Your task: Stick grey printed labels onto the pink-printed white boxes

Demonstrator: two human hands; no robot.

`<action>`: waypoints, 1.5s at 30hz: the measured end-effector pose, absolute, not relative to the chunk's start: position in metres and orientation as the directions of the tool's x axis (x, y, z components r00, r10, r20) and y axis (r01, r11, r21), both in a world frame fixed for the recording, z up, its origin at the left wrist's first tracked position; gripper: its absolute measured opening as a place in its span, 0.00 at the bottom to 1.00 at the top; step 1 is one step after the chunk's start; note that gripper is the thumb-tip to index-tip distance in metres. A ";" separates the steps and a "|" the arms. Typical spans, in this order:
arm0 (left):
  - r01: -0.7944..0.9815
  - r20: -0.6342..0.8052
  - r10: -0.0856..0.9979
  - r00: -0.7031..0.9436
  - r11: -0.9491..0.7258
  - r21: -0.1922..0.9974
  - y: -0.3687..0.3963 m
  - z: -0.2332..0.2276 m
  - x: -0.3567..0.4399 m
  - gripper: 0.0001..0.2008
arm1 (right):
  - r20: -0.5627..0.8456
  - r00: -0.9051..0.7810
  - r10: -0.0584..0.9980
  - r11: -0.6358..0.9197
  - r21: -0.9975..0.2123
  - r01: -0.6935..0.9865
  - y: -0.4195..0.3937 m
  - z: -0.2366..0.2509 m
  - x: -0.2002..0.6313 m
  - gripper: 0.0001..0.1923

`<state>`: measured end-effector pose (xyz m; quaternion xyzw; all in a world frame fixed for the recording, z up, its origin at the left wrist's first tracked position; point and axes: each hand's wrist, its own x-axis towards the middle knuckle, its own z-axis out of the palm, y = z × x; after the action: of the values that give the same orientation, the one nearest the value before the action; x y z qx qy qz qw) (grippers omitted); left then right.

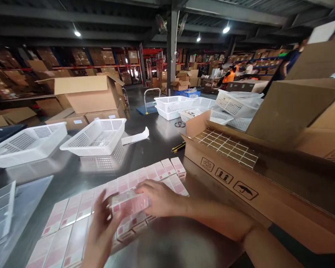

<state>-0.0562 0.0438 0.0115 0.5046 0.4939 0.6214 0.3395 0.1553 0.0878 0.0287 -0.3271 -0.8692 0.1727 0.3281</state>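
A small pink-and-white box point(130, 202) is held level between my hands, slightly blurred by motion. My right hand point(160, 197) grips its right end, fingers over the top. My left hand point(104, 223) is curved round its left end, with the thumb at the near side. Beneath them, similar pink-and-white boxes point(72, 208) lie side by side in two rows on the dark shiny table point(145, 156). My hands and forearm cover part of the rows.
To the right stands an open carton point(226, 176) with a white grid divider point(226, 145) inside. White perforated baskets point(96, 137) sit at the left and back. A yellow-and-black cutter point(178, 147), scissors point(180, 123) and a white strip point(135, 137) lie on the table.
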 end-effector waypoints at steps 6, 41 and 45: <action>0.262 0.098 0.941 -0.325 -0.010 0.965 0.049 -0.004 -0.010 0.36 | 0.521 -0.293 0.801 0.598 -0.678 0.427 0.057 0.005 0.189 0.10; -0.109 -0.079 0.788 -0.611 0.014 0.994 0.046 -0.015 -0.023 0.18 | 0.655 -0.470 0.591 0.751 -0.234 0.618 0.042 0.001 0.218 0.13; -0.281 -0.132 0.739 -0.660 -0.080 0.956 0.053 -0.005 -0.024 0.18 | 0.747 -0.396 0.534 0.823 -0.352 0.445 0.049 0.005 0.236 0.14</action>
<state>-0.0236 0.0527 -0.0047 0.1992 0.5743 0.7074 0.3607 0.2358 0.0492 0.0046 -0.2933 -0.8342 0.0476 0.4645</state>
